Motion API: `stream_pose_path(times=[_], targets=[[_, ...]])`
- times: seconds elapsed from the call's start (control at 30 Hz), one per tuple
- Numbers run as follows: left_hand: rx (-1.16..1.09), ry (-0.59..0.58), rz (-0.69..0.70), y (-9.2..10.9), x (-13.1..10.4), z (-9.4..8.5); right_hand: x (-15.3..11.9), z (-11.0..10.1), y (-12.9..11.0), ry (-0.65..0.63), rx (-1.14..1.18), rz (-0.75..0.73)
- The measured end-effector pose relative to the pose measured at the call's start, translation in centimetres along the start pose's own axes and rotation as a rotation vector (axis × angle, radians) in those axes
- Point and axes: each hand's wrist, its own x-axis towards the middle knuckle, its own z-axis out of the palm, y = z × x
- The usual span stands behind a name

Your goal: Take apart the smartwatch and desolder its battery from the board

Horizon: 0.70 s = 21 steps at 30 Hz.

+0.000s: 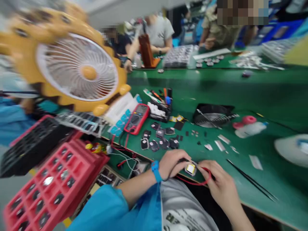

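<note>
My left hand (173,163) is closed around a black test probe (182,160) with its cable looping down by the wrist. My right hand (219,175) pinches a red test probe, and its red cable (207,180) curves below. Between the fingertips, at the bench's front edge, lies a small round-cornered electronic device (190,168) with a yellow-edged pale part inside. Whether the probe tips touch it is too small to tell. A red multimeter (136,118) lies further up the bench, with leads running from its lower end.
Several dark watch-like cases (159,136) lie beyond my left hand. Black tweezers (251,179) rest to the right. Behind stand a small black fan (213,115) and a white bottle (251,129). A pink tray (51,186) and a big yellow fan (77,64) occupy the left.
</note>
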Motion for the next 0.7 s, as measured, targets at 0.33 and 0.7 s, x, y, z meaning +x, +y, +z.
stream_pose_path(times=[0.33, 0.7], targets=[[-0.041, 0.001, 0.05, 0.1, 1.6, -0.1, 0.7, -0.3, 0.4, -0.019, 0.058, 0.094], [-0.049, 0.006, 0.046, 0.1, 1.6, -0.1, 0.6, -0.3, 0.5, -0.027, 0.095, 0.093]])
